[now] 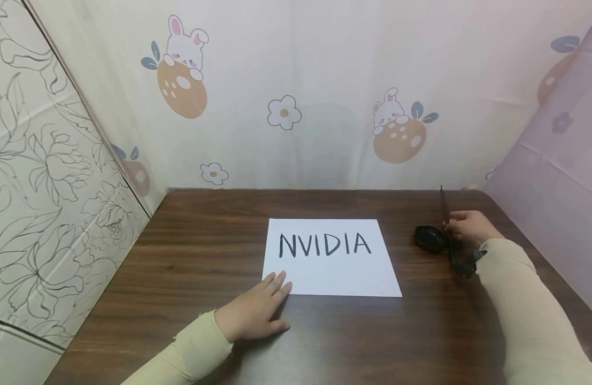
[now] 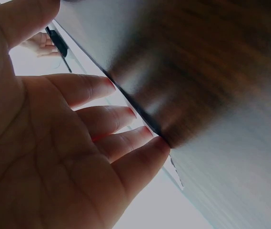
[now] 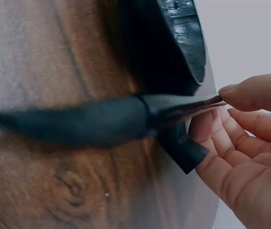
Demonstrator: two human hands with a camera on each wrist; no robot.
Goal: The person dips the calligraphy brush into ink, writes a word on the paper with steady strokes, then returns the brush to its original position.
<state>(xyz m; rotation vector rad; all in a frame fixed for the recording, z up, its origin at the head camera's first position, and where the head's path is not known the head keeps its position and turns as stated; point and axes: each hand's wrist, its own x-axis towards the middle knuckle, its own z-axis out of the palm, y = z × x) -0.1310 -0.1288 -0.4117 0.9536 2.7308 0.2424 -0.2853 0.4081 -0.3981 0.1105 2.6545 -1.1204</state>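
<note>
A white sheet of paper (image 1: 339, 278) with "NVIDIA" in black letters lies on the brown table. My left hand (image 1: 254, 313) rests its extended fingers on the paper's lower left corner, thumb spread to the side. At the right, my right hand (image 1: 471, 227) pinches the thin handle of an ink brush (image 1: 444, 203) between thumb and fingers. In the right wrist view the brush's dark, pointed bristles (image 3: 92, 119) lean away from the hand. Just left of that hand stands a small black dish (image 1: 429, 238); its inside looks wet and shiny in the right wrist view.
The wood-grain table (image 1: 190, 256) ends at the back against a curtain (image 1: 324, 69) printed with rabbits and flowers. A white panel (image 1: 60, 160) with line-drawn flowers stands on the left, and the curtain also hangs along the right side.
</note>
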